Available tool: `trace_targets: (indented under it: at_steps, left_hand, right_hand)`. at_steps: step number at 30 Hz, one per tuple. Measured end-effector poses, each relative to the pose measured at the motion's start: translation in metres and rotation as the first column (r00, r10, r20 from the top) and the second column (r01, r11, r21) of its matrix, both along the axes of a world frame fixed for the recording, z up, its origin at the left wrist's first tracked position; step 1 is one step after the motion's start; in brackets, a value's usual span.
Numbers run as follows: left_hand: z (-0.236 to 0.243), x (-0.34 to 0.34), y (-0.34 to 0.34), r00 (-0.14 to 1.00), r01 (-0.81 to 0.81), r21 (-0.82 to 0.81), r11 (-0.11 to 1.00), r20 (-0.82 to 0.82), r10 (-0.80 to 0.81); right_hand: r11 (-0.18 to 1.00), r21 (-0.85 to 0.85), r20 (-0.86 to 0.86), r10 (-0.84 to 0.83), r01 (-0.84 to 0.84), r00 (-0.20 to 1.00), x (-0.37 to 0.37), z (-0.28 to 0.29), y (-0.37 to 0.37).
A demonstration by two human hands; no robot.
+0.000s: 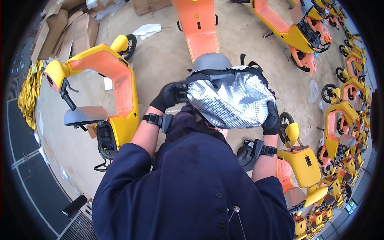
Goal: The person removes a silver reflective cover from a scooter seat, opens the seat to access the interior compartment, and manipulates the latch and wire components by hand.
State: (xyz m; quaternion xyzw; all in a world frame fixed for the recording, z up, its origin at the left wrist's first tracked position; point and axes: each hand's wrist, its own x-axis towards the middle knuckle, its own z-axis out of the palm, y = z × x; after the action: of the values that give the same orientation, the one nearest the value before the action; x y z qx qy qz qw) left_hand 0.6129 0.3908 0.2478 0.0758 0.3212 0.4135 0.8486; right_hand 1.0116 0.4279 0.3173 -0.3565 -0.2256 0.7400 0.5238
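Behind the silver quilted-foil bag (230,100), the rounded grey seat (212,61) is partly hidden; above the bag, the orange scooter body (197,25) is cut off. The black-gloved right hand (271,119), at the bag's right, is partly concealed; farther right, distant yellow-and-orange scooters (350,165) are indistinct.

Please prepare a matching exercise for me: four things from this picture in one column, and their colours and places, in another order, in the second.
1. Shiny textured material
2. Gloves
3. Crumpled sheeting
4. Cardboard

A. Brown, upper left
B. Black, worn
C. Silver, between the gloves
D. Yellow, far left

Pairs: 1-C, 2-B, 3-D, 4-A
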Motion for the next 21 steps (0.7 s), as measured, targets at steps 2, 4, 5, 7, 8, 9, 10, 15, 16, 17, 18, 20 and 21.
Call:
trace_targets:
  at_steps: [2,4,5,7,8,9,10,15,16,17,18,20,21]
  left_hand:
    - [0.027,0.01,0.02,0.903,-0.198,0.207,0.958,-0.342,0.261]
    - [0.063,0.04,0.049,0.67,0.181,0.54,0.822,-0.679,0.299]
    - [0.077,0.061,0.057,0.495,0.453,0.556,0.697,-0.807,0.323]
    - [0.099,0.1,0.068,0.247,0.752,0.446,0.485,-0.874,0.42]
    - [0.106,0.116,0.075,0.199,0.805,0.409,0.429,-0.868,0.455]
    - [0.087,0.125,0.087,0.255,0.809,0.462,0.363,-0.832,0.492]
    - [0.09,0.137,0.09,0.363,0.729,0.488,0.48,-0.87,0.334]
    - [0.084,0.119,0.119,0.545,0.812,0.472,0.342,-0.824,-0.157]
    - [0.104,0.116,0.121,0.388,0.897,0.272,0.348,-0.861,-0.328]
    - [0.108,0.111,0.119,0.43,0.869,0.213,0.447,-0.772,-0.468]
    - [0.111,0.108,0.116,0.477,0.836,0.134,0.533,-0.657,-0.584]
    - [0.162,0.126,0.09,0.841,0.53,0.435,0.728,-0.16,-0.516]
    - [0.166,0.132,0.087,0.876,0.45,0.512,0.732,-0.094,-0.473]
  right_hand:
    - [1.0,-0.006,-0.025,-0.021,0.021,0.999,0.006,0.007,0.0]
    - [0.999,0.047,0.07,0.006,-0.009,0.998,0.003,0.018,-0.001]
    - [0.995,0.095,0.088,0.026,-0.034,0.996,-0.003,0.023,-0.002]
    - [0.994,0.097,0.05,0.046,-0.051,0.998,-0.011,0.028,-0.007]
    - [0.993,0.091,0.012,0.072,-0.073,0.997,-0.015,0.036,-0.008]
    - [0.993,0.112,-0.004,0.049,-0.048,0.999,-0.021,0.044,-0.009]
    - [0.989,0.119,0.025,0.085,-0.087,0.996,-0.018,0.051,-0.011]
    - [0.969,0.172,0.326,0.112,-0.176,0.939,0.032,0.062,-0.008]
    - [0.967,0.175,0.427,0.093,-0.184,0.899,0.049,0.06,-0.01]
    - [0.971,0.141,0.525,0.091,-0.192,0.846,0.058,0.065,-0.01]
    - [0.974,0.106,0.615,0.092,-0.198,0.783,0.065,0.069,-0.009]
    - [0.955,0.088,0.641,0.164,-0.284,0.75,0.076,0.05,-0.007]
    - [0.958,0.103,0.588,0.157,-0.266,0.794,0.077,0.038,-0.006]
